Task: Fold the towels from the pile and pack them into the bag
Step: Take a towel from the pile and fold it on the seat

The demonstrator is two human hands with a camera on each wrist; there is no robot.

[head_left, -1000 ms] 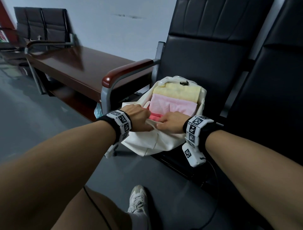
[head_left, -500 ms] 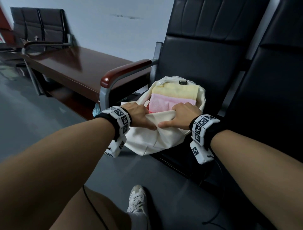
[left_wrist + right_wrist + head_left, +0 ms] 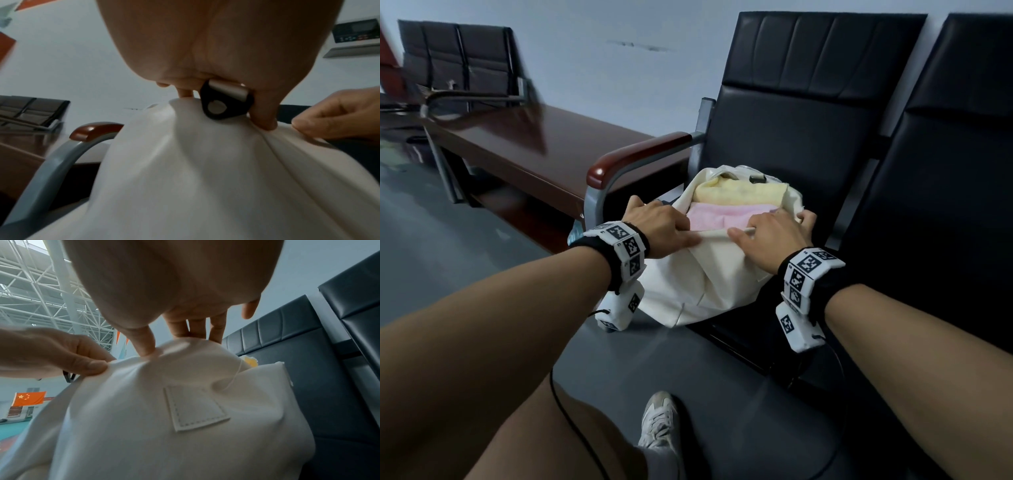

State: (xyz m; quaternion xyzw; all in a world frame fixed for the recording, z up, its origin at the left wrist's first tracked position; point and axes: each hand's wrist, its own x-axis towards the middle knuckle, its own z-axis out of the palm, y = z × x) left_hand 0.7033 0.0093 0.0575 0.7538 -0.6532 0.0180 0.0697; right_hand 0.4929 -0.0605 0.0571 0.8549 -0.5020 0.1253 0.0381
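Cream canvas bag (image 3: 698, 284) sits on the black chair (image 3: 791, 144); left hand (image 3: 657, 229) and right hand (image 3: 770, 236) both pinch its front rim, pink towel (image 3: 719, 219) and yellow towel (image 3: 739, 192) inside.

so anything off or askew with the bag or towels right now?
Minor only: a loose thread trails from the white bag rim in the right wrist view. Yellow towel and pink towel lie folded inside. Left hand and right hand pinch the rim.

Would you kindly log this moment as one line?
left hand: pinches bag rim | right hand: pinches rim | inside: yellow towel, pink towel | bag on chair
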